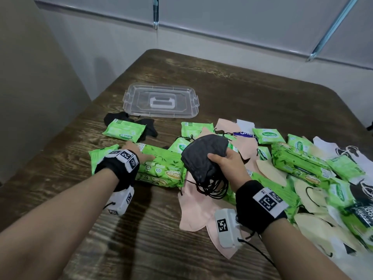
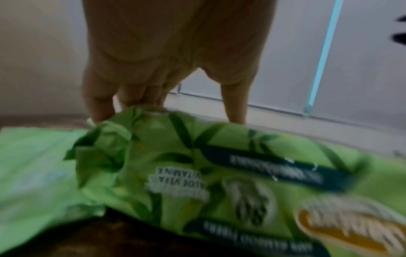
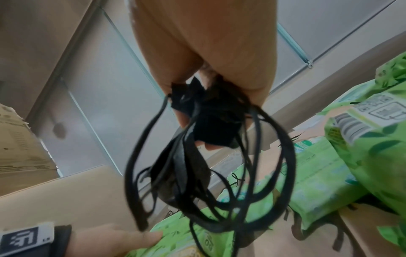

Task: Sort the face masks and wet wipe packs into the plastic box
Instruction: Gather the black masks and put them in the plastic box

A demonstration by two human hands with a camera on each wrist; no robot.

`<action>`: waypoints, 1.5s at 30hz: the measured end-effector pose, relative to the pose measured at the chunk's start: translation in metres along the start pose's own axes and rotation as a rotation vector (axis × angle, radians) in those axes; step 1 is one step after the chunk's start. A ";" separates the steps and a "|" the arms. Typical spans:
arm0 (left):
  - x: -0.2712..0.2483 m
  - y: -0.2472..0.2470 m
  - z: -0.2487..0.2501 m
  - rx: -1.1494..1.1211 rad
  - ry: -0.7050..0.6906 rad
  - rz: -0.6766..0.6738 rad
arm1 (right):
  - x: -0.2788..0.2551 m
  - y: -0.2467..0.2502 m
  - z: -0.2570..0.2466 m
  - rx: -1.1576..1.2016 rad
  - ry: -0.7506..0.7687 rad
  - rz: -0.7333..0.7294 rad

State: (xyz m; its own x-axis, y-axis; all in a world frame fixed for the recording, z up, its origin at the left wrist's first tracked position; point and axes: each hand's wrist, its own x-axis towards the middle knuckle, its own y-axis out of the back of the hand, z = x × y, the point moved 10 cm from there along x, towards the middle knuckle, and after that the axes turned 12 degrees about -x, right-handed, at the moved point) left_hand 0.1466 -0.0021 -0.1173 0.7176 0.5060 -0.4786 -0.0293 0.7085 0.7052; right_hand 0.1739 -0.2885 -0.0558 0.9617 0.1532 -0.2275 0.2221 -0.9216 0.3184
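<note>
We are holding a bunch of dark grey face masks [image 1: 203, 156] in our right hand [image 1: 228, 166], thumb and fingers curled round the stack, with the black ear loops [image 3: 197, 182] dangling below it above the worktop [image 1: 252, 93]. Our left hand [image 1: 141, 156] is reaching onto a large green wet wipe pack [image 1: 163, 168] lying near the middle of the worktop, fingers extended over its far edge; from the left wrist view the fingers [image 2: 98, 104] are dropping behind the crumpled end of the pack, and we cannot tell whether they are gripping it. A clear plastic lid [image 1: 161, 102] is lying flat toward the far left part of the worktop. More green wipe packs [image 1: 296, 160], pink masks [image 1: 197, 209] and cream masks [image 1: 314, 225] are lying piled along the right side, reaching the near right edge, and a black mask [image 1: 117, 118] is peeking from under a small pack [image 1: 125, 130] just in front of the lid.
</note>
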 end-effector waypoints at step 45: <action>-0.093 -0.019 0.090 -1.244 -0.270 -0.377 | -0.001 -0.016 0.018 0.164 -0.055 0.074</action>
State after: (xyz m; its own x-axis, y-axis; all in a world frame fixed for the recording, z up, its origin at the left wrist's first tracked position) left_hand 0.1427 -0.1063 -0.0391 0.9328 0.1695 -0.3179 -0.3085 0.8315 -0.4619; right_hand 0.1662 -0.2804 -0.0771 0.9630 0.0676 -0.2609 0.1180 -0.9760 0.1828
